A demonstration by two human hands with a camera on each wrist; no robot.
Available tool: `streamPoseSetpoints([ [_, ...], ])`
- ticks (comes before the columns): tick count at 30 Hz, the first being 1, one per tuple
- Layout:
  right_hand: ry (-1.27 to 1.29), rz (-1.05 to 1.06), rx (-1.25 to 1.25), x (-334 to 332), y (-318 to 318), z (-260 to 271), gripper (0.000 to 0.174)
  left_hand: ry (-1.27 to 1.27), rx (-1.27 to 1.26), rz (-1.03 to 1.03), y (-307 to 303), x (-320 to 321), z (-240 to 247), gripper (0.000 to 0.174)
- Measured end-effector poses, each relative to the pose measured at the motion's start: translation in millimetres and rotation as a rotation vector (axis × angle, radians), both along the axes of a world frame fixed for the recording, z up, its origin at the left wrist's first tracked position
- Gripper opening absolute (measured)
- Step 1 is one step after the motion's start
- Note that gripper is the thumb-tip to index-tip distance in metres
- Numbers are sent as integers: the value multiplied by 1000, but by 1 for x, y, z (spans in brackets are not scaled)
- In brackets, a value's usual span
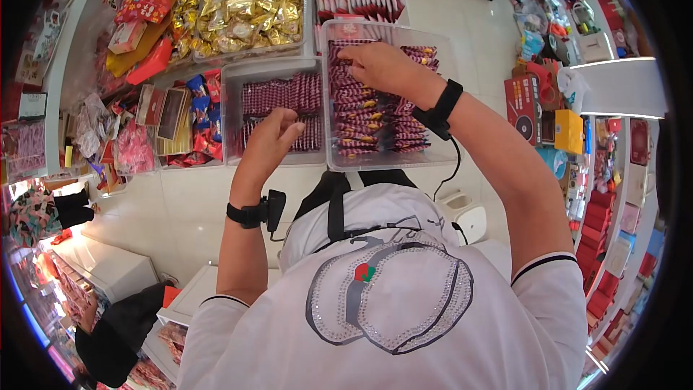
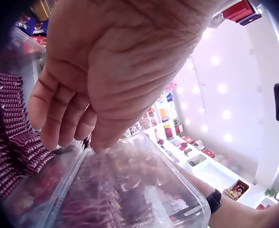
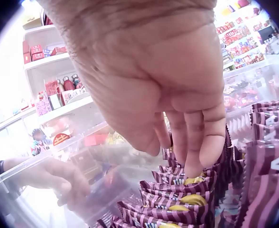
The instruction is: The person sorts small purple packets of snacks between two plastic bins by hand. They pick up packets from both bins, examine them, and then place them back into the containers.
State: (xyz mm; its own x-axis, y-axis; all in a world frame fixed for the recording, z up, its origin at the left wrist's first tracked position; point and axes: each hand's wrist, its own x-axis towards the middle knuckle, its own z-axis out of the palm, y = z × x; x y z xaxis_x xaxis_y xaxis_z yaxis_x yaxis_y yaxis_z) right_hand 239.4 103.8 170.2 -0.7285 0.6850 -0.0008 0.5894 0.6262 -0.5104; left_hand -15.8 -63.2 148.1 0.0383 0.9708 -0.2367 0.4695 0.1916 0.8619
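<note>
My right hand [image 1: 390, 68] reaches over the far left part of a clear plastic bin [image 1: 328, 141]. Its fingers point down among purple-and-pink striped packets [image 3: 170, 197] with yellow marks, fingertips right at the packet tops. These packets stand in tight rows. My left hand [image 1: 271, 141] hovers over a second clear bin [image 1: 227, 112] to the left, its fingers loosely bent and holding nothing in the left wrist view. Smaller striped packets [image 1: 281, 94] fill that bin in rows, partly hidden by the hand.
Beyond the bins lie a box of gold-wrapped sweets [image 1: 249, 11] and a box of red-and-white packets [image 1: 357, 1]. Blue and red packets [image 1: 206, 108] sit left of the left bin. Shelves of goods [image 1: 613, 202] line the right side; a white stool [image 1: 465, 217] stands nearby.
</note>
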Motion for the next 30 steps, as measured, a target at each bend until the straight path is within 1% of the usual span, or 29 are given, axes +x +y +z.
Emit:
streamPoseSetpoints([
  [2,45,18,-29,1,-5,10,35,3,5,13,0,-1,3,30],
  [5,77,-35,-232,6,-14,38,34,13,22,28,9,-8,6,31],
  [8,113,-6,-237,22,-20,56,32,6,62,52,24,-20,1,30],
  [12,147,-100,-345,39,-42,75,30,5,5,44,47,-24,-4,30],
  [14,153,-152,-387,46,-55,83,29,30,-19,18,58,-23,-16,32],
  [17,187,-227,-476,59,-73,83,30,174,75,1,77,-16,-45,41],
  [20,245,-320,-587,68,-87,79,30,510,-15,-125,106,-12,-91,52],
  [21,267,-354,-626,70,-91,78,31,541,-59,-137,113,-8,-94,58],
  [23,276,-359,-633,77,-96,73,31,605,-149,-160,121,0,-102,69],
  [26,311,-386,-652,81,-101,69,31,689,-273,-45,127,18,-106,87],
  [29,372,-426,-636,83,-106,62,29,643,-350,-41,133,20,-121,101],
  [30,395,-440,-623,84,-107,61,28,639,-348,-37,134,20,-128,102],
])
